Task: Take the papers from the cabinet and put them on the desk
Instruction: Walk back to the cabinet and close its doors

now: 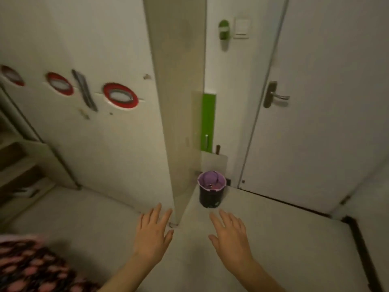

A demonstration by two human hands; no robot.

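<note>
Cabinet [88,144], white w/ red oval cutouts, stood at left, door edge-on toward camera. Shelves [19,165] visible far left; papers not discernible, too blurred. Dark bin [211,191] w/ purple liner sat beyond on floor. Left hand [152,234] & right hand [230,237] held low, fingers spread, holding nothing.

The tall white cabinet [101,127] stands at the left, its doors set with red-rimmed oval openings. At the far left, open shelves [19,165] show, their contents blurred.
</note>
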